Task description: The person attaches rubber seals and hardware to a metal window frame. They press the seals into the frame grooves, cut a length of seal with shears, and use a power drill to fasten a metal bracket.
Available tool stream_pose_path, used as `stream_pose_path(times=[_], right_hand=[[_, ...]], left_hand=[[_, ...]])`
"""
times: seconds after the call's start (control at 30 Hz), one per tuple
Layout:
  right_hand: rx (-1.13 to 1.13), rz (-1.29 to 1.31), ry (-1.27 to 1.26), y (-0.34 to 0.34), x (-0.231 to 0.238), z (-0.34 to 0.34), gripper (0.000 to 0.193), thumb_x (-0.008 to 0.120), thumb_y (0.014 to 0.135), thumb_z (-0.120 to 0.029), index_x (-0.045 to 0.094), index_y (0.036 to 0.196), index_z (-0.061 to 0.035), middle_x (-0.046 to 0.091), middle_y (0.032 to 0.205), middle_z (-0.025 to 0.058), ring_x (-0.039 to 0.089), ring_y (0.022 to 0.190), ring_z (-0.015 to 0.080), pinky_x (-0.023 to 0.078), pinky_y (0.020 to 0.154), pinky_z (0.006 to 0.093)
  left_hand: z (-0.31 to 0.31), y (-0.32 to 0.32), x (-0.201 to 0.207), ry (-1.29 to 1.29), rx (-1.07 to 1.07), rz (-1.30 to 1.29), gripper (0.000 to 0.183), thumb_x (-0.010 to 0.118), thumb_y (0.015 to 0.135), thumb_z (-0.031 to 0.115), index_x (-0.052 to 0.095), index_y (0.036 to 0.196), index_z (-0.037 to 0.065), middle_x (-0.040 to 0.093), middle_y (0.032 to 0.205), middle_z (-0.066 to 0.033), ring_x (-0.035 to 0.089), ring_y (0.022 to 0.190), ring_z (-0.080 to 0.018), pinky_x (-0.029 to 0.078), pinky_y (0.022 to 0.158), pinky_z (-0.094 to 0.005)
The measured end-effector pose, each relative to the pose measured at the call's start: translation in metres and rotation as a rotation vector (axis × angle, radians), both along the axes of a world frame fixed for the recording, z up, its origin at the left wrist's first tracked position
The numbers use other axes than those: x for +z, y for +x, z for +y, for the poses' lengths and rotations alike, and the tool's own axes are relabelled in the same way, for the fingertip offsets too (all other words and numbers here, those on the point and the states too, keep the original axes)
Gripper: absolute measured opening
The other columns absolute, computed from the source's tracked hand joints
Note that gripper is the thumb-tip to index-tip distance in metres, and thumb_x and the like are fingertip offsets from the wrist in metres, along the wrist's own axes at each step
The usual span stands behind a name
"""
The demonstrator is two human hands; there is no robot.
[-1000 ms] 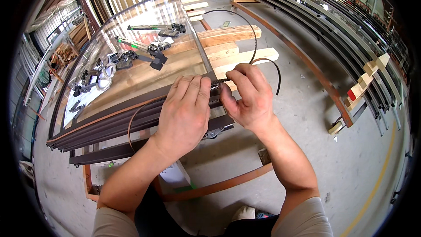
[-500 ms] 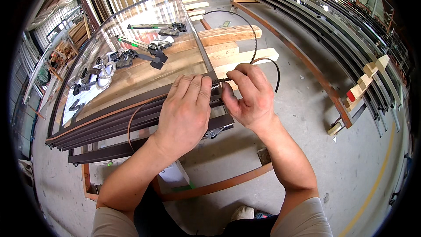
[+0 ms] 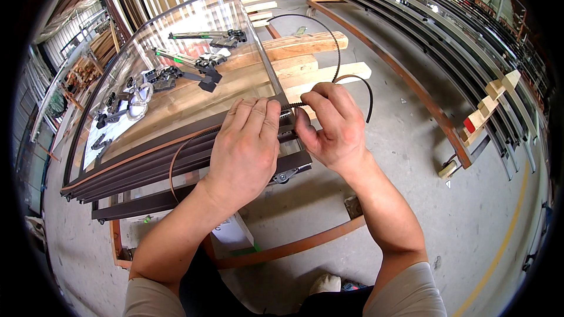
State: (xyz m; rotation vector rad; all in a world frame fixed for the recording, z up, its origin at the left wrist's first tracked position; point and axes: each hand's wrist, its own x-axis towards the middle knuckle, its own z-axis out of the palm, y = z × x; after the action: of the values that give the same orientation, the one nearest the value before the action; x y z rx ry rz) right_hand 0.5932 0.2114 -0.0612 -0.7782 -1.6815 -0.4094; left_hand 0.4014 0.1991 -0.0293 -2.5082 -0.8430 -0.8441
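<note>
A thin ribbed sealing strip (image 3: 338, 53), black on one side and brown on the other, runs through both of my hands at the near right corner of a dark-framed glass panel (image 3: 176, 118). My left hand (image 3: 244, 147) rests over the frame's near edge, fingers side by side, holding the strip down; its thumb is hidden. Just to the right, my right hand (image 3: 333, 126) pinches the strip between thumb and fingers. Beyond it the strip loops out over the floor, with a free end curving down. Another length bows out left of my left hand.
Metal window fittings (image 3: 205, 70) and a white sheet (image 3: 108, 132) lie on the glass. Timber beams (image 3: 311, 47) show under and beside it. More dark profiles (image 3: 147, 202) are stacked below the near edge. At right, long metal profiles (image 3: 446, 47) lie on a rack with a rust-coloured rail (image 3: 405, 94).
Both hands keep the same grip and place on the frame. The whole view has shifted very slightly.
</note>
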Motion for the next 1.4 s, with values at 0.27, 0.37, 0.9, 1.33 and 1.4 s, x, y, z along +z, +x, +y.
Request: stream_pose_path(times=[0.27, 0.37, 0.9, 1.33, 1.4], right_hand=[[0.003, -0.003, -0.002, 0.0009, 0.0021, -0.0023, 0.031, 0.076, 0.069, 0.0, 0.065, 0.098, -0.0004, 0.061, 0.092, 0.0118, 0.062, 0.082, 0.0303, 0.052, 0.071, 0.0386], [0.002, -0.005, -0.008, 0.001, 0.0021, -0.0026, 0.031, 0.075, 0.069, 0.001, 0.065, 0.098, -0.0005, 0.061, 0.092, 0.0118, 0.062, 0.081, 0.0301, 0.052, 0.071, 0.0386], [0.01, -0.001, 0.004, 0.0027, 0.0017, -0.0012, 0.028, 0.074, 0.068, 0.002, 0.066, 0.095, -0.0005, 0.061, 0.092, 0.0126, 0.062, 0.081, 0.0313, 0.052, 0.07, 0.0395], [0.017, -0.021, 0.007, 0.0054, 0.0012, 0.0005, 0.029, 0.073, 0.068, 0.004, 0.066, 0.096, 0.0001, 0.063, 0.093, 0.0135, 0.063, 0.08, 0.0315, 0.052, 0.07, 0.0389], [0.009, -0.025, 0.014, 0.0064, 0.0014, 0.0008, 0.029, 0.073, 0.068, 0.006, 0.067, 0.096, -0.0004, 0.064, 0.093, 0.0135, 0.063, 0.077, 0.03, 0.052, 0.067, 0.0371]], left_hand=[[-0.0014, 0.0002, 0.0007, 0.01, -0.005, -0.005, 0.057, 0.066, 0.072, -0.005, 0.051, 0.127, -0.012, 0.058, 0.117, -0.026, 0.056, 0.11, -0.0416, 0.046, 0.1, -0.0473], [-0.0016, 0.0004, 0.0009, 0.006, -0.006, -0.005, 0.058, 0.066, 0.072, -0.005, 0.051, 0.127, -0.012, 0.057, 0.117, -0.0259, 0.056, 0.11, -0.0416, 0.047, 0.1, -0.0471], [-0.0016, 0.0006, 0.0004, 0.018, -0.001, -0.004, 0.058, 0.067, 0.071, -0.005, 0.051, 0.127, -0.011, 0.057, 0.118, -0.0265, 0.055, 0.111, -0.0429, 0.047, 0.1, -0.0474], [-0.0034, 0.0013, 0.002, 0.015, 0.006, -0.003, 0.057, 0.067, 0.071, -0.005, 0.052, 0.126, -0.011, 0.058, 0.117, -0.0258, 0.056, 0.109, -0.0427, 0.047, 0.099, -0.0476], [-0.0031, 0.002, 0.0015, 0.015, 0.005, -0.004, 0.057, 0.067, 0.071, -0.005, 0.052, 0.126, -0.011, 0.058, 0.117, -0.0256, 0.056, 0.11, -0.0427, 0.047, 0.099, -0.0476]])
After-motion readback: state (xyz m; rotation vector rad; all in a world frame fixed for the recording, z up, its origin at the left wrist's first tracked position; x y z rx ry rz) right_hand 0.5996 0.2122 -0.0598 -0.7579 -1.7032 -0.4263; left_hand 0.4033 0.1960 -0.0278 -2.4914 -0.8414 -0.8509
